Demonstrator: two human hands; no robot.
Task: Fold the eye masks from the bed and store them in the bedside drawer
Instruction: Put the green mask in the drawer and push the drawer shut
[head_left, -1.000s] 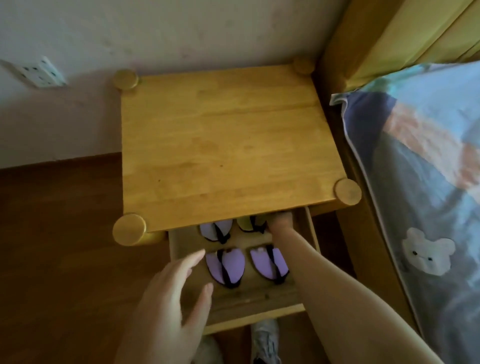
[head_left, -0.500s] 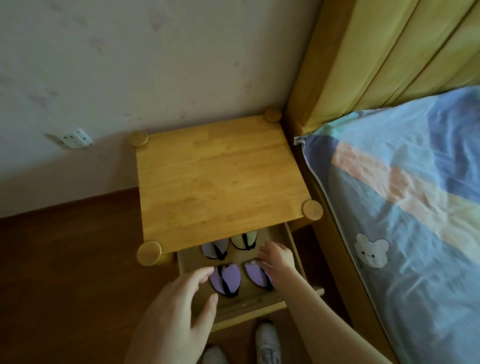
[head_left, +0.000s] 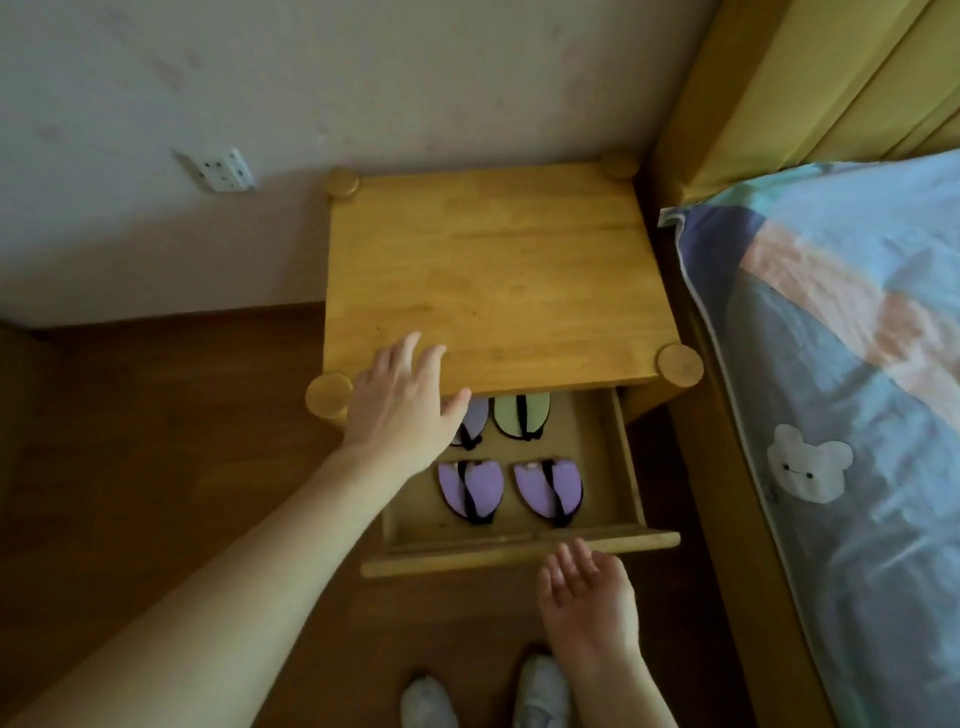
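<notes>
The bedside drawer stands pulled out under the wooden nightstand top. Several folded eye masks lie inside: two purple ones in front, a green one behind, and a pale purple one partly hidden by my left hand. My left hand is spread open over the nightstand's front left edge, holding nothing. My right hand hovers open, palm up, just in front of the drawer's front panel.
A bed with a blue patchwork cover and yellow headboard fills the right. A wall socket sits low on the wall to the left. The floor is dark wood. My white shoes show below the drawer.
My right hand has come out of the drawer and now sits before its front panel. My left hand moved up from the drawer's left side to the nightstand's front edge. The camera rose.
</notes>
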